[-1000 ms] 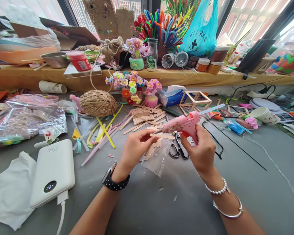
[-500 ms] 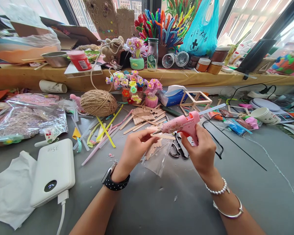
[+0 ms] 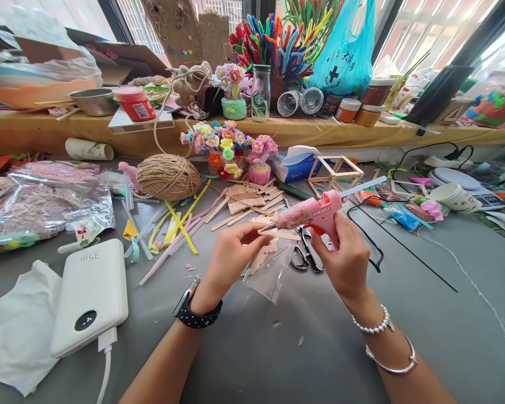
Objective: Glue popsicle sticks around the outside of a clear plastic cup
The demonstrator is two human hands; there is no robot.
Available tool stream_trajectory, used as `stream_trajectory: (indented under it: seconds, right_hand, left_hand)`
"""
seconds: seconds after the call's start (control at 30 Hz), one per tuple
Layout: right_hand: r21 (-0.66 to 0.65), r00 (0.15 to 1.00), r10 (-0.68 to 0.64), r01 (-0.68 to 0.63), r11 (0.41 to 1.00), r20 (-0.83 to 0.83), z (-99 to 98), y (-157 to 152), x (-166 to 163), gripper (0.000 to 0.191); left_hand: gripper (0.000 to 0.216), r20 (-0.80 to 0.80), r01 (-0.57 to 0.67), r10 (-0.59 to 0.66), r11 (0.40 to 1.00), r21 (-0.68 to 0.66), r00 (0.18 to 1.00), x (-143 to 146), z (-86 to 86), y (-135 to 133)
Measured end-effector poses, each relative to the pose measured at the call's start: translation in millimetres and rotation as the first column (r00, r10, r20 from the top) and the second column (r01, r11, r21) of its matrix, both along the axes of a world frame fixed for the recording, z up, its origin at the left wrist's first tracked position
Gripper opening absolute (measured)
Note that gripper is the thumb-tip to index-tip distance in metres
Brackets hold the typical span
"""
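Observation:
My right hand [image 3: 345, 249] is wrapped round the handle of a pink glue gun [image 3: 305, 214], a pale glue stick [image 3: 364, 186] jutting from its back end. Between the thumb and fingers of my left hand [image 3: 238, 249] is a wooden craft stick [image 3: 286, 235], pinched at its left end. The gun's metal nozzle is at that end, close to my fingertips; whether it touches the wood I cannot tell. Below the stick lies a clear plastic bag [image 3: 269, 283] with more craft sticks partly in view. Black-handled scissors [image 3: 307, 255] rest just behind, partly hidden by the gun.
Loose craft sticks [image 3: 246, 202] are piled behind my hands, near a twine ball [image 3: 169, 177] and a cube-shaped stick frame [image 3: 335, 171]. A white power bank [image 3: 90, 292] with a cable lies at left. A black cord [image 3: 379, 255] crosses the right side.
Both hands, the glue gun and the craft stick hold almost the same position. The whole view has shifted very slightly.

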State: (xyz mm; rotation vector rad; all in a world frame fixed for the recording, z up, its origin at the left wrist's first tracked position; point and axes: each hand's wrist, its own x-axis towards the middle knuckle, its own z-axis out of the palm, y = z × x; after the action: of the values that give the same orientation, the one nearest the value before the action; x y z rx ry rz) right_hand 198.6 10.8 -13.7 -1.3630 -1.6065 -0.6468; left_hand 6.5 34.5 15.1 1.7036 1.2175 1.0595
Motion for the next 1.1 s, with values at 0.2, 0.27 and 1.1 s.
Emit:
stream_trajectory:
  seconds: [0.2, 0.27, 1.1]
  right_hand:
    - [-0.006, 1.0, -0.004, 0.004, 1.0, 0.002, -0.2, -0.2, 0.1, 0.032]
    - [-0.004, 1.0, -0.004, 0.004, 1.0, 0.005, 0.0, -0.2, 0.1, 0.032]
    - [-0.026, 0.999, -0.034, 0.034, 0.999, -0.005, 1.6, -0.8, 3.6, 0.033]
  left_hand:
    - [0.022, -0.012, -0.011, 0.011, 1.0, 0.008, 1.0, 0.3, 1.3, -0.1]
    - [0.021, -0.007, -0.019, 0.019, 1.0, 0.002, 1.0, 0.5, 2.1, -0.3]
    - [0.022, 0.004, -0.012, 0.012, 1.0, -0.005, 1.0, 0.4, 3.6, -2.1]
